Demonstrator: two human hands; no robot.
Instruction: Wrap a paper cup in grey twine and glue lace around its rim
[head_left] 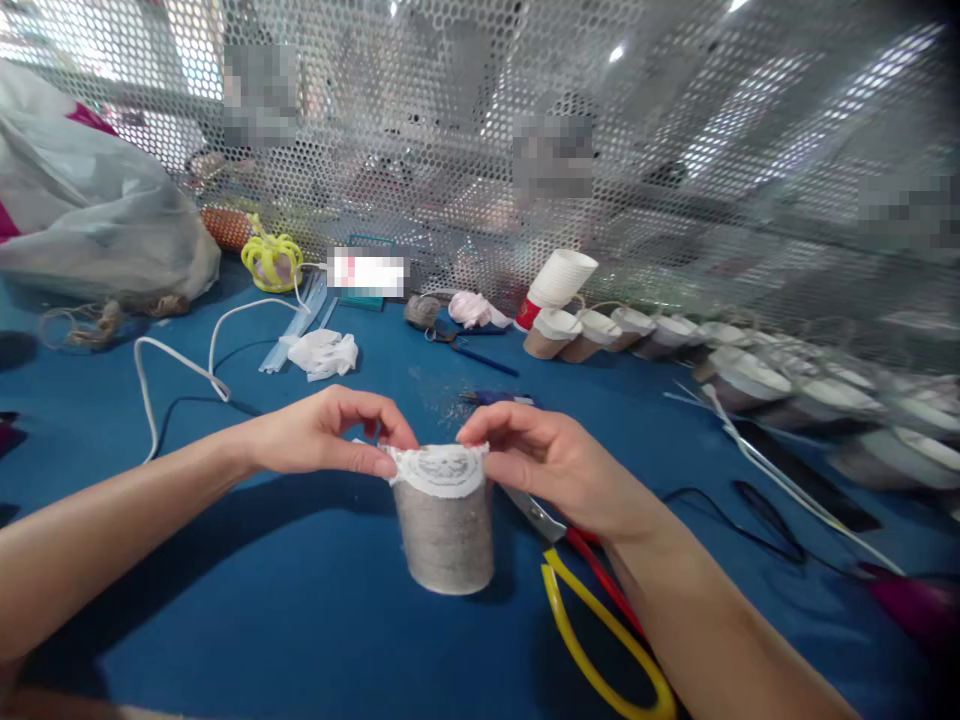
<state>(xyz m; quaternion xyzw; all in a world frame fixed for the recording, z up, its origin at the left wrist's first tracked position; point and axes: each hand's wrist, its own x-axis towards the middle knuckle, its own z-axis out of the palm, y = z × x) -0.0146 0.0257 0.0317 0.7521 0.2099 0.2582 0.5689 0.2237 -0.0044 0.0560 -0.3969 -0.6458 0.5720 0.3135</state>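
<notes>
A cup wrapped in grey-brown twine [448, 540] stands upright on the blue table in front of me. White lace trim [447, 470] with a grey pattern hangs over the near side of its rim. At the rim's left end, my left hand [346, 432] is closed, thumb and fingers pinching the lace. My right hand [536, 450] does the same at the right end, its fingertips closed on the lace edge. Behind my right wrist lie scissors [551, 522] with red and yellow handles, partly covered by the hand. The inside of the cup is hidden.
Finished-looking twine cups with white rims [750, 380] line the right side. Stacked paper cups [562, 280], a twine ball [421, 312], pliers [480, 355] and crumpled white cloth [324, 354] lie farther back. A white cable [176, 358] loops at left; a perforated metal screen [450, 120] closes the back.
</notes>
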